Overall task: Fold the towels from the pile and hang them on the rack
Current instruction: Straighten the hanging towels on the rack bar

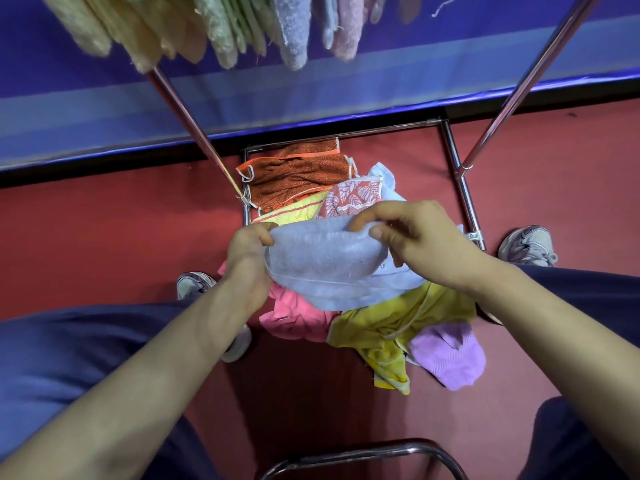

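Hands (pixel 249 247) (pixel 412 237) pinch blue towel (pixel 322 261) above pile (pixel 381 327).

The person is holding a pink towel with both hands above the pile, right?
Not quite. The head view shows the left hand and right hand holding a light blue towel above the pile; the pink towel lies underneath, in the pile.

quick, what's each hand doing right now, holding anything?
Left hand: fingers pinch the left edge of the light blue towel.
Right hand: fingers pinch the same towel's right edge.
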Action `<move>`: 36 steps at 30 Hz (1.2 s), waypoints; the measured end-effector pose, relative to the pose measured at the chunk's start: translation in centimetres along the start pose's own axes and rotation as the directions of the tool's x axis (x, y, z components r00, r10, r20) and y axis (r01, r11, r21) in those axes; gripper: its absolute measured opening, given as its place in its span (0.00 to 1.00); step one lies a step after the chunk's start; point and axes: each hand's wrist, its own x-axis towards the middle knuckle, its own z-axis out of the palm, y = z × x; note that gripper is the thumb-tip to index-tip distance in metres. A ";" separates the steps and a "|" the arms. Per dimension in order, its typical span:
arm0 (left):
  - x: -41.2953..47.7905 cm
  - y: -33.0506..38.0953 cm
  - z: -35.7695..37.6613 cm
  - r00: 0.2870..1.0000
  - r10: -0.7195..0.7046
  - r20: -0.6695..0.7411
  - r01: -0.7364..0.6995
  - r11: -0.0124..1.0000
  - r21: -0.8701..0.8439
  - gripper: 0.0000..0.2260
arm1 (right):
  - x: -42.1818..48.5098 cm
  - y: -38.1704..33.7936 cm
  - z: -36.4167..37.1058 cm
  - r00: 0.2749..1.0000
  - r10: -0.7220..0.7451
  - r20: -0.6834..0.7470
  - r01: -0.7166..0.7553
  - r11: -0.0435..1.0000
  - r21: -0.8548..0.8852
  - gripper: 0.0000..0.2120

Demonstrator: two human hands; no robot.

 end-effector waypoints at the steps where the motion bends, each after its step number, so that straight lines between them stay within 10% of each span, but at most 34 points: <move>1: 0.1 -0.1 0.0 1.000 0.013 -0.011 -0.013 1.000 0.021 0.04 | 0.1 0.3 -0.1 1.000 0.028 -0.013 -0.029 1.000 -0.002 0.10; 6: 0.5 -1.2 -0.1 0.974 0.226 0.024 -0.226 0.955 0.190 0.11 | 0.6 1.1 -0.4 0.989 0.147 -0.019 -0.148 0.986 -0.079 0.04; 16: 0.5 -1.4 0.4 0.912 0.408 0.033 -0.397 0.861 0.318 0.07 | 1.2 1.2 -1.0 0.873 0.433 -0.226 -0.305 0.845 0.440 0.07; 23: -0.8 -1.0 0.4 0.838 0.487 0.247 -0.541 0.682 0.492 0.05 | 1.1 1.8 -1.4 0.829 0.407 -0.384 -0.355 0.913 0.202 0.05; 32: -4.5 -1.1 0.7 0.596 0.255 0.761 -0.799 0.279 0.533 0.29 | 1.0 2.4 -1.1 0.840 0.357 -0.408 -0.377 0.926 0.034 0.05; 36: -4.0 -1.4 0.6 0.662 0.175 0.729 -0.747 0.232 0.623 0.28 | 1.0 2.3 -1.0 0.851 0.317 -0.417 -0.349 0.937 0.001 0.05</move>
